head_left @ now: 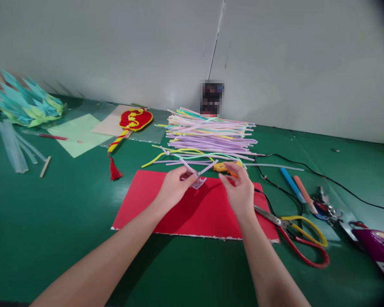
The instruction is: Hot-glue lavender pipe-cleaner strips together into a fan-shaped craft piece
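Note:
My left hand (pixel 181 184) is closed, its thumb and fingers pinching a bent lilac pipe cleaner (pixel 198 184) above a red board (pixel 179 213). Two ends of the pipe cleaner stick up in a V, and a looped part hangs below. To the right, my right hand (pixel 239 187) is raised over the board with thumb and fingers curved and apart; I see nothing between them. Just behind those fingers lies a yellow glue gun (pixel 221 166), partly hidden. Several pastel pipe cleaners (pixel 211 136) lie in a pile beyond the hands.
Scissors (pixel 278 221) with red and yellow handles overlap the board's right edge. Beyond are a blue stick (pixel 291 183), an orange stick (pixel 304 194), a purple tool (pixel 373 243) and a black cord (pixel 326 181). Leftward lie a red tasselled ornament (pixel 136 120), green paper (pixel 80 134) and clear strips (pixel 13 147).

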Tool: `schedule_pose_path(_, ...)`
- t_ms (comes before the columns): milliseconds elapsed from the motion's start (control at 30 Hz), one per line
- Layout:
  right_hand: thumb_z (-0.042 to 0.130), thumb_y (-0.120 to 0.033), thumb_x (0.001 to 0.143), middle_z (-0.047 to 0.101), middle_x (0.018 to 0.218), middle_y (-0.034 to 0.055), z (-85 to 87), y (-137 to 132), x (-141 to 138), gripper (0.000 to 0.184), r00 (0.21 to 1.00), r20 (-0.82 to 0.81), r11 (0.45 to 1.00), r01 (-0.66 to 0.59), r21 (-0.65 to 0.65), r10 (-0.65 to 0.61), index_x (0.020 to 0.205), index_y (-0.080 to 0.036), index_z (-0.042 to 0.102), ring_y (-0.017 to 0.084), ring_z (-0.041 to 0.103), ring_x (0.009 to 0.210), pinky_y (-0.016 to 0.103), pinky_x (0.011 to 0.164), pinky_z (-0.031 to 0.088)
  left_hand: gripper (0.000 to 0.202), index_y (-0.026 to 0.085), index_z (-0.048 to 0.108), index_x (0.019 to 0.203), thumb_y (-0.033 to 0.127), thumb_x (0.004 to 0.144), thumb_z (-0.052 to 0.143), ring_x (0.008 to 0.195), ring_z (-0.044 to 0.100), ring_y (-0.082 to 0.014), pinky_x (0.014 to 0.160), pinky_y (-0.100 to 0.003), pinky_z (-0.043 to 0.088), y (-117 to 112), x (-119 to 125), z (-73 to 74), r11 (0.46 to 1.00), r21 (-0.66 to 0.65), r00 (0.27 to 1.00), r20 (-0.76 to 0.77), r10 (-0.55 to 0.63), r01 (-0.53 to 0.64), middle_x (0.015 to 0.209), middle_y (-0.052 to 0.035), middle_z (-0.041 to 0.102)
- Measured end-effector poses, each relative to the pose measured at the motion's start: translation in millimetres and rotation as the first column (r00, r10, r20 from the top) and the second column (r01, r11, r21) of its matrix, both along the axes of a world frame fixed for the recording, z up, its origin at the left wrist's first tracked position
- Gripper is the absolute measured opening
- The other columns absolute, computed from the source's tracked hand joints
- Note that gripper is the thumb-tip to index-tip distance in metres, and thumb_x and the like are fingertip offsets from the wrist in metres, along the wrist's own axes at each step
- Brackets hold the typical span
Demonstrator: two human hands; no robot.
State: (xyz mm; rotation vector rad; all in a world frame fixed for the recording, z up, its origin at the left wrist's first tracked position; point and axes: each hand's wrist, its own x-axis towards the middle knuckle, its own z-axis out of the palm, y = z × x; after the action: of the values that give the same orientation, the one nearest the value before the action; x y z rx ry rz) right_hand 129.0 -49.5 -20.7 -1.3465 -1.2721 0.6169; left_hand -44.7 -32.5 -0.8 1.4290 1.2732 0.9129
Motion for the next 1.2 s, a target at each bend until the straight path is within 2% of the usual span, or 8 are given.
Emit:
schedule_pose_path(133, 0.058, -0.039, 0.076, 0.064, 0.068, 0.0030, 2.9, -0.3, -4.4, 0.024, 0.988, -0.138, 0.978, -0.096, -0.187, 0.070, 0.085, -0.018, 0.064, 0.016, 0.062, 0.067, 0.031, 0.067, 0.050, 0.010, 0.016, 0.060, 0.075, 0.026, 0.078, 0.056, 0.067, 0.063, -0.0148, 0.068, -0.028, 0.049, -0.8, 0.5, 0.8, 0.999, -0.012, 0.999, 0.006, -0.045, 0.045, 0.070, -0.0012, 0.067)
schedule_pose_path(300, 0.061, -0.040, 0.074, 0.068, 0.082, 0.0039, 4.0, -1.8, -7.7, 0.025, 0.958, -0.193, 0.947, -0.249, -0.204, 0.210, 0.085, -0.018, 0.066, 0.017, 0.062, 0.077, 0.030, 0.073, 0.049, 0.015, 0.017, 0.062, 0.075, 0.030, 0.077, 0.057, 0.070, 0.064, -0.0156, 0.067, -0.027, 0.048, -2.7, 1.4, -2.5, 0.990, -0.012, 0.990, 0.007, -0.138, 0.138, 0.072, -0.0021, 0.067)
schedule_pose_path(467, 0.062, -0.036, 0.074, 0.067, 0.079, 0.0017, 4.8, -4.4, -8.7, 0.018, 0.961, -0.160, 0.953, -0.253, -0.167, 0.227, 0.079, -0.019, 0.066, 0.017, 0.062, 0.077, 0.031, 0.075, 0.048, 0.013, 0.016, 0.062, 0.075, 0.029, 0.076, 0.058, 0.070, 0.063, -0.0155, 0.067, -0.027, 0.047, -4.4, 3.9, -2.8, 0.991, -0.037, 0.991, 0.041, -0.128, 0.129, 0.072, -0.0020, 0.066)
schedule_pose_path(567, 0.061, -0.035, 0.075, 0.067, 0.079, 0.0024, 8.8, -6.7, -10.3, 0.017, 0.970, -0.095, 0.964, -0.236, -0.123, 0.226, 0.078, -0.019, 0.065, 0.018, 0.061, 0.078, 0.032, 0.075, 0.048, 0.013, 0.016, 0.059, 0.072, 0.028, 0.077, 0.057, 0.066, 0.060, -0.0140, 0.066, -0.026, 0.046, -7.6, 8.3, -0.7, 0.996, -0.062, 0.994, 0.089, -0.060, 0.065, 0.067, -0.0005, 0.063)
schedule_pose_path(733, 0.056, -0.031, 0.080, 0.065, 0.080, 0.0024, 14.5, -12.3, -13.4, 0.013, 0.969, 0.150, 0.980, -0.197, -0.003, 0.195, 0.079, -0.021, 0.064, 0.016, 0.059, 0.078, 0.030, 0.071, 0.047, 0.019, 0.016, 0.052, 0.067, 0.032, 0.078, 0.054, 0.061, 0.056, -0.0117, 0.060, -0.024, 0.045, -15.0, 18.5, -5.4, 0.985, -0.170, 0.956, 0.282, 0.078, -0.031, 0.062, 0.0010, 0.057)
schedule_pose_path(900, 0.053, -0.030, 0.082, 0.063, 0.081, 0.0023, 16.0, -15.4, -15.8, 0.013, 0.948, 0.251, 0.976, -0.212, 0.046, 0.195, 0.080, -0.023, 0.064, 0.017, 0.058, 0.078, 0.032, 0.073, 0.047, 0.020, 0.017, 0.048, 0.065, 0.032, 0.078, 0.053, 0.056, 0.051, -0.0102, 0.056, -0.023, 0.043, -14.1, 20.4, -13.4, 0.993, -0.111, 0.954, 0.290, 0.080, -0.050, 0.057, 0.0032, 0.051)
schedule_pose_path(1067, 0.055, -0.036, 0.080, 0.064, 0.078, 0.0025, 13.6, -11.5, -15.7, 0.017, 0.985, 0.051, 0.985, -0.162, -0.058, 0.165, 0.078, -0.022, 0.063, 0.017, 0.059, 0.075, 0.031, 0.070, 0.048, 0.020, 0.018, 0.048, 0.062, 0.029, 0.078, 0.052, 0.060, 0.054, -0.0113, 0.062, -0.024, 0.043, -12.6, 16.1, -8.6, 0.999, -0.029, 0.990, 0.137, 0.038, -0.034, 0.058, 0.0034, 0.054)
schedule_pose_path(1200, 0.059, -0.043, 0.074, 0.062, 0.067, 0.0019, 7.2, -5.3, -11.2, 0.025, 0.954, -0.259, 0.951, -0.209, -0.228, 0.147, 0.073, -0.018, 0.063, 0.013, 0.055, 0.058, 0.026, 0.050, 0.047, 0.017, 0.018, 0.053, 0.070, 0.032, 0.080, 0.050, 0.066, 0.056, -0.0126, 0.065, -0.024, 0.043, -9.3, 12.3, -3.2, 0.999, 0.021, 0.992, 0.119, -0.031, 0.029, 0.064, 0.0022, 0.056)
